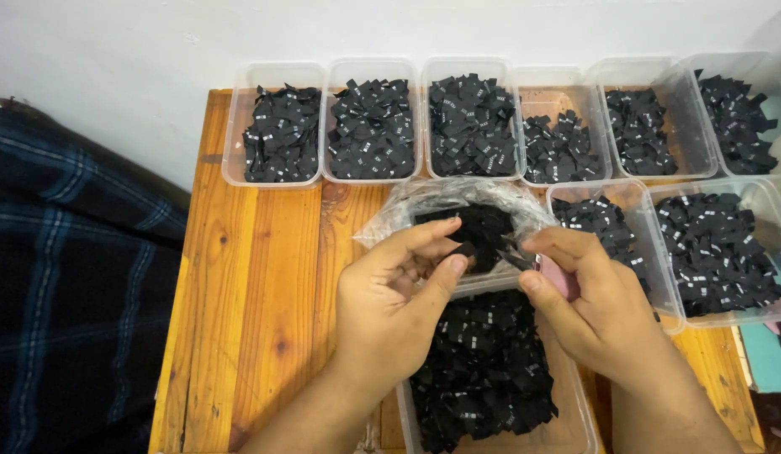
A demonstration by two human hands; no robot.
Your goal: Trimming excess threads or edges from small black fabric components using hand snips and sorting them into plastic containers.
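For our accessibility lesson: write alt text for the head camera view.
Two hands, left hand and right hand, pinch small black labels over a clear plastic bag. Below them sits a tub of labels; eight more tubs stand on the wooden table.

Small black fabric labels (479,231) in crumpled clear bag (390,220).

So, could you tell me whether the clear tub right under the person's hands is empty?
No, the clear tub below the left hand and right hand holds a heap of small black labels.
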